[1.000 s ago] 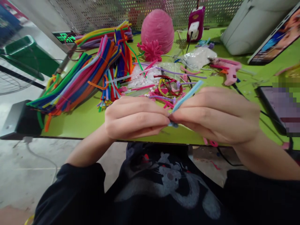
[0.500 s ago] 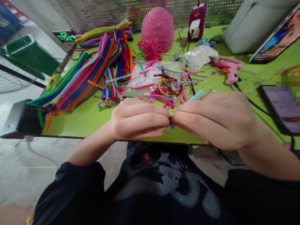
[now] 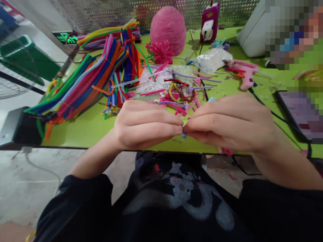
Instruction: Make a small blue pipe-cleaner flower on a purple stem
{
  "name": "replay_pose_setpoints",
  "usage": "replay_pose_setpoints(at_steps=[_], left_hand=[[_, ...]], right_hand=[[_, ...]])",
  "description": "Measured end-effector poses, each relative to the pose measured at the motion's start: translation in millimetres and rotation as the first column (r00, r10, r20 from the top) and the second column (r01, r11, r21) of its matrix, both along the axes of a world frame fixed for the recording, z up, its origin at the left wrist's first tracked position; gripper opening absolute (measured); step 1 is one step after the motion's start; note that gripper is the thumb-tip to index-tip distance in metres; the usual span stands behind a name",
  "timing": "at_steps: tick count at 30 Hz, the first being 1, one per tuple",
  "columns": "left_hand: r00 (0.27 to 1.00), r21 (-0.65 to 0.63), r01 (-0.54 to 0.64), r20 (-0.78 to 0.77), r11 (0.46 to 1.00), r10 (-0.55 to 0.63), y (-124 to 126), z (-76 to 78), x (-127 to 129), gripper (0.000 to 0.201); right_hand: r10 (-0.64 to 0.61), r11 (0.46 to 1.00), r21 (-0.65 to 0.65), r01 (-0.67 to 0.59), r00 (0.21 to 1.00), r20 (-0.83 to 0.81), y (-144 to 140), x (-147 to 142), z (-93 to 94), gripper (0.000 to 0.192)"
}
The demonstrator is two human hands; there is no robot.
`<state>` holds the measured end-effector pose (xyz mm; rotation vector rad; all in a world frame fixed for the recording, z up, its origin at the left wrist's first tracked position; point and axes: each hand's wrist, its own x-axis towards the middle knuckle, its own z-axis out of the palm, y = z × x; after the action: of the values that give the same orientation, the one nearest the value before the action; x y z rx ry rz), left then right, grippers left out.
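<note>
Above the front edge of the green table, my left hand (image 3: 148, 124) and my right hand (image 3: 227, 122) meet fingertip to fingertip. Both are closed in a pinch on a light blue pipe cleaner (image 3: 184, 135). A small bunched part of it shows below the fingertips, and a short end sticks up behind my right hand. The rest is hidden by my fingers. Just beyond my hands lie pink pipe cleaner pieces (image 3: 178, 109), a purple one (image 3: 171, 104) and a dark red and yellow ring-shaped piece (image 3: 193, 97).
Pipe cleaner bundles (image 3: 88, 80) lie at the left. Behind are a pink ball of yarn (image 3: 168, 30), a pink pompom flower (image 3: 161, 51) and a plastic bag (image 3: 214, 59). A pink glue gun (image 3: 246, 72) trails a cable at the right, near a phone (image 3: 295, 114).
Less of the light blue pipe cleaner's end shows behind my right hand, and more of its bunched part shows below the fingertips. The view has shifted slightly.
</note>
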<state>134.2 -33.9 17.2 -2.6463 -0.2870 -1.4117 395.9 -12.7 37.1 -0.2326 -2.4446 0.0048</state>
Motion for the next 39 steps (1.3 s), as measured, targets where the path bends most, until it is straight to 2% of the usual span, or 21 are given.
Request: replay_pose_setpoints(at_steps=[5,9,13,16,18,22,24,26,27,29,31,34,36,39], left_hand=[[1.000,-0.088,-0.005,0.004,0.996,0.006,-2,-6.2,1,0.008],[0.998,-0.192,-0.063,0.003,0.979,0.065,-4,-10.3,0,0.008],[0.998,-0.289,-0.066,-0.003,0.955,0.068,-4,-11.1,1,0.007],[0.998,-0.209,-0.026,0.047,0.977,0.037,-3,-10.1,4,0.009],[0.997,-0.181,0.008,0.081,0.983,0.007,-3,-8.6,5,0.008],[0.992,-0.313,0.040,0.125,0.949,-0.001,-4,-4.4,4,0.008],[0.992,-0.184,0.025,0.124,0.983,-0.002,-5,-3.3,5,0.010],[0.991,-0.026,-0.024,0.133,0.999,0.027,-7,-3.9,8,0.009],[0.987,-0.010,-0.067,0.146,0.998,0.067,-8,-4.7,11,0.009],[0.966,-0.122,-0.129,0.208,0.984,0.153,-12,-6.5,15,0.015],[0.945,-0.355,-0.101,0.257,0.930,0.201,-18,-7.6,19,0.018],[0.920,-0.668,0.043,0.316,0.743,0.230,-24,-6.1,22,0.012],[0.904,-0.779,0.131,0.348,0.614,0.249,-26,-3.8,22,0.011],[0.892,-0.863,0.214,0.363,0.457,0.268,-24,-1.9,22,0.010]], right_hand=[[0.044,0.998,-0.042,-0.044,0.999,0.004,4,0,-1.8,0.019],[-0.006,0.998,-0.059,0.008,0.999,0.039,6,-2,-5.2,0.018],[0.032,0.985,-0.170,-0.033,0.999,-0.005,6,-5,-7.3,0.013],[0.085,0.957,-0.275,-0.095,0.995,-0.048,2,-8,-7.0,0.018],[0.067,0.954,-0.287,-0.086,0.995,-0.074,0,-10,-7.1,0.021],[0.013,0.992,-0.119,-0.031,0.988,-0.156,-4,-12,-7.9,0.022],[0.021,0.996,-0.082,-0.039,0.978,-0.207,-4,-11,-7.9,0.019],[0.023,0.987,-0.151,-0.059,0.973,-0.230,-6,-11,-7.9,0.012],[0.019,0.977,-0.204,-0.065,0.975,-0.221,-7,-11,-7.9,0.010],[-0.003,0.953,-0.300,-0.053,0.983,-0.184,-9,-12,-8.2,0.011],[-0.056,0.940,-0.342,-0.006,0.984,-0.169,-11,-14,-8.3,0.014],[-0.100,0.931,-0.364,0.016,0.972,-0.213,-12,-16,-7.9,0.015],[-0.083,0.911,-0.411,-0.025,0.967,-0.241,-10,-17,-8.1,0.013],[-0.057,0.849,-0.520,-0.097,0.960,-0.273,-6,-17,-11.4,0.013]])
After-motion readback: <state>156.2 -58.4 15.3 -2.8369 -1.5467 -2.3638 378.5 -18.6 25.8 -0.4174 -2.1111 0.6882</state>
